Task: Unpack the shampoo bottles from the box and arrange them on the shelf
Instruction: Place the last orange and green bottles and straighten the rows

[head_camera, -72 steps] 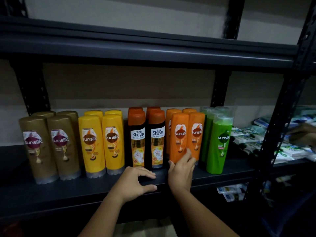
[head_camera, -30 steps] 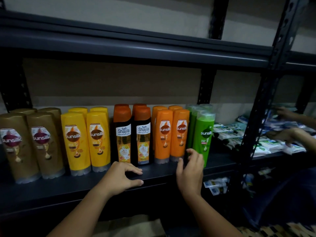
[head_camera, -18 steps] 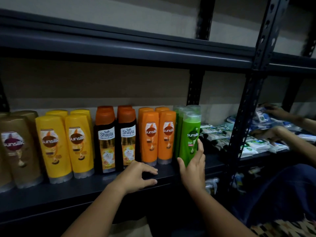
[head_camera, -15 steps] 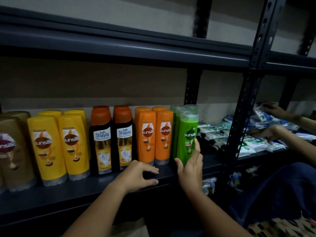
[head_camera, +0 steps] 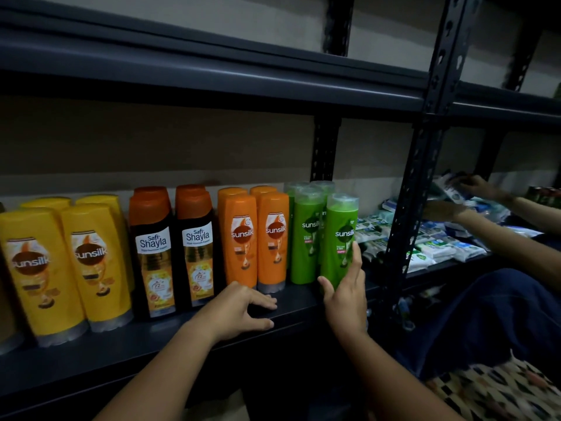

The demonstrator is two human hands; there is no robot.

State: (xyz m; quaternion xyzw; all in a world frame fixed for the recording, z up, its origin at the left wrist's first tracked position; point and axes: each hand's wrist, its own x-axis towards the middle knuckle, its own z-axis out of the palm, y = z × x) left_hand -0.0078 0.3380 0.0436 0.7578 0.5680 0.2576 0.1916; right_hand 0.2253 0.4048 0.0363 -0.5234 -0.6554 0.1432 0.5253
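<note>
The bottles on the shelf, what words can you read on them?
"sunsilk": two front yellow bottles, two front orange bottles, two front green bottles.
"Safi Shayla": two dark bottles with orange caps.
"72": small badge low on the Shayla labels.
Too small or blurred: the fine print on every bottle, and the white packets at right.

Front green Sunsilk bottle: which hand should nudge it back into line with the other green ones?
Right. The right hand already cups the front green bottle, thumb at its base and fingers up its right side. The left hand rests on the shelf edge before the orange bottles, farther off.
</note>
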